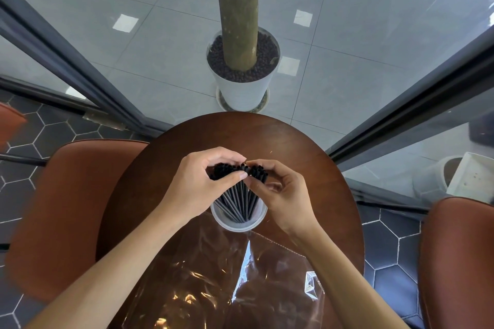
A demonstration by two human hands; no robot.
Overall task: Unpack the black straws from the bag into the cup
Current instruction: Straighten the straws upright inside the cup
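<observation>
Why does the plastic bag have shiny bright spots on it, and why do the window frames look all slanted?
In the head view, the clear bag lies crinkled on the table, and its folds bounce light back as glare; the wide-angle lens makes the window frames splay outward; the left chair is soft at the picture's edge, while the straws and cup look sharp.

A round, dark brown wooden table [288,141] fills the lower middle of the frame. A clear plastic cup [238,222] stands on it near the centre, with black straws [238,203] fanning up out of it. Just below the cup, toward the bottom edge of the frame, a crumpled clear plastic bag [227,283] lies flat on the tabletop, touching the cup's near side.
</observation>
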